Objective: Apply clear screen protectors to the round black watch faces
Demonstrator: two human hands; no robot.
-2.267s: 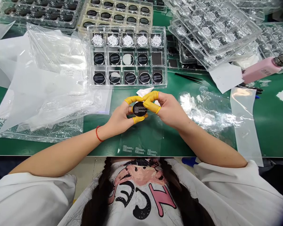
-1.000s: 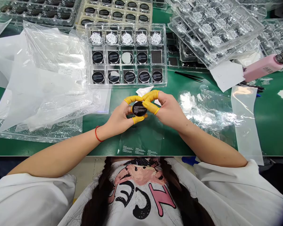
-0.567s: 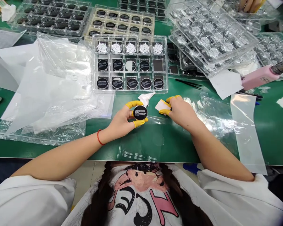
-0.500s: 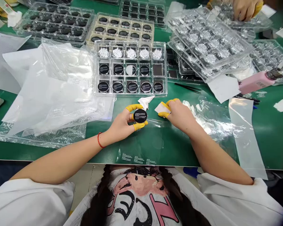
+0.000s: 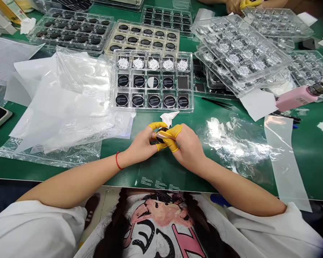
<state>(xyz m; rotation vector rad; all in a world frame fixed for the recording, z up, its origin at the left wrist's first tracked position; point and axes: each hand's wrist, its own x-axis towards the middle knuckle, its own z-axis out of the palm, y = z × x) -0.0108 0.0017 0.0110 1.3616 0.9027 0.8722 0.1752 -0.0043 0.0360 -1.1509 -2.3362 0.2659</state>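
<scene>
The person's left hand [image 5: 141, 144] and right hand [image 5: 188, 148] met near the middle of the green counter [image 5: 307, 161], close to its front edge, with a black round disc [image 5: 160, 137] pinched between them. Only a sliver of the disc showed, so its print could not be read. The left hand was curled, thumb and forefinger closed on the disc, while the right hand came in from the other side with its fingers pressed against it. Yellow finger cots [image 5: 172, 132] covered the fingertips doing the gripping, and a red string bracelet [image 5: 117, 160] circled the left wrist.

A crumpled white tissue [image 5: 168, 118] lay just beyond the hands, touching the front of a clear plastic tray [image 5: 152, 108]. That tray held a back row of five silvery discs and a front row of five black ones; its middle row had three black discs, a half-white disc [image 5: 153, 82] and a dark square [image 5: 182, 82] at the right end. Beneath the hands lay a printed clear sheet [image 5: 158, 182] – to the right, black tweezers [image 5: 216, 103] and a pink bottle [image 5: 294, 98] sat beside stacked clear trays [image 5: 242, 53].
</scene>
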